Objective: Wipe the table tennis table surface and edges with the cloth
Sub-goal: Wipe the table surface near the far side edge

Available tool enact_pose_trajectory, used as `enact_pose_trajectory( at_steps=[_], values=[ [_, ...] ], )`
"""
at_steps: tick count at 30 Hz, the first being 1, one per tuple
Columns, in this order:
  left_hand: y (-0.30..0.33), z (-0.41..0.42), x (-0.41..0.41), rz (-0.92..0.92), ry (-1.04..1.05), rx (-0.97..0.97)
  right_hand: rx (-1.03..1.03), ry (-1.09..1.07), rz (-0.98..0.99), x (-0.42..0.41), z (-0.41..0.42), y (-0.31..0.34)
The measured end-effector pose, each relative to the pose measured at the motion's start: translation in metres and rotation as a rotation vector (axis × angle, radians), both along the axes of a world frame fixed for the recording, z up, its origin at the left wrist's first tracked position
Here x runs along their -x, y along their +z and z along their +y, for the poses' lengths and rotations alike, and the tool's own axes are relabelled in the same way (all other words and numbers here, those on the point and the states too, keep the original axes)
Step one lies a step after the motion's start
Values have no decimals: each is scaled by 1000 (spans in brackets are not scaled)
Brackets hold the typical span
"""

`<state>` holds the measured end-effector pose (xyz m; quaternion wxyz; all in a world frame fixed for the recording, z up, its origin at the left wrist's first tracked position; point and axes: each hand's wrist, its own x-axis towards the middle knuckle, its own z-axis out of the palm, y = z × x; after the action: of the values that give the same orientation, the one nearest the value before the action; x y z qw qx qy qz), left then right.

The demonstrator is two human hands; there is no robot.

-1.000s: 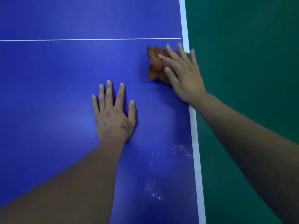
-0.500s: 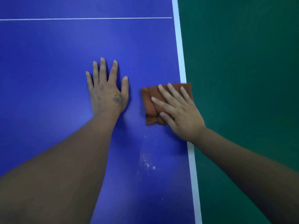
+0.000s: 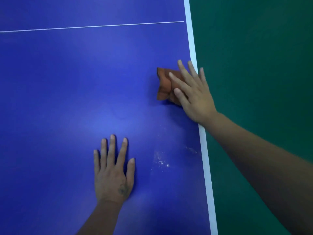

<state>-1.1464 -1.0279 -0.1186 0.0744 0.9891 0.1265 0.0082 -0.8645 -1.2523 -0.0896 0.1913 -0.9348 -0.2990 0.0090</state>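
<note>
The blue table tennis table (image 3: 67, 99) fills the left of the head view, with a white edge stripe (image 3: 205, 158) down its right side. A bunched orange-brown cloth (image 3: 164, 84) lies on the blue surface close to that stripe. My right hand (image 3: 193, 92) presses flat on the cloth with straight, spread fingers that reach over the stripe. My left hand (image 3: 112, 172) rests flat on the table nearer to me, fingers spread, holding nothing. White dust specks (image 3: 160, 161) lie between my left hand and the edge stripe.
A thin white line (image 3: 91, 26) crosses the table at the far end. Green floor (image 3: 254, 65) lies beyond the table's right edge.
My right hand has pushed the cloth away from me along the right edge, and the cloth has bunched up. My left hand now lies nearer to me than the cloth.
</note>
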Motion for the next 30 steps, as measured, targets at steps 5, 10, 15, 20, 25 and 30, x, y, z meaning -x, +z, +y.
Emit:
enact_pose_trajectory(
  at_steps=[5, 10, 15, 20, 25, 30],
  values=[
    [-7, 2, 2, -21, 5, 20, 216, 21, -25, -15, 13, -24],
    [-8, 3, 2, -28, 10, 32, 172, 68, -47, 37, 17, -28],
    [-5, 1, 0, -37, 21, 39, 139, 199, 11, 126, 16, -28],
    [-7, 2, 2, -52, 16, 38, 55, 325, 56, 160, 7, -20],
    [-6, 2, 2, -35, 16, 51, -24, 151, -28, 68, -15, -7],
    [-7, 3, 2, -28, 18, 49, 144, 140, 27, 27, -34, -19]
  ],
)
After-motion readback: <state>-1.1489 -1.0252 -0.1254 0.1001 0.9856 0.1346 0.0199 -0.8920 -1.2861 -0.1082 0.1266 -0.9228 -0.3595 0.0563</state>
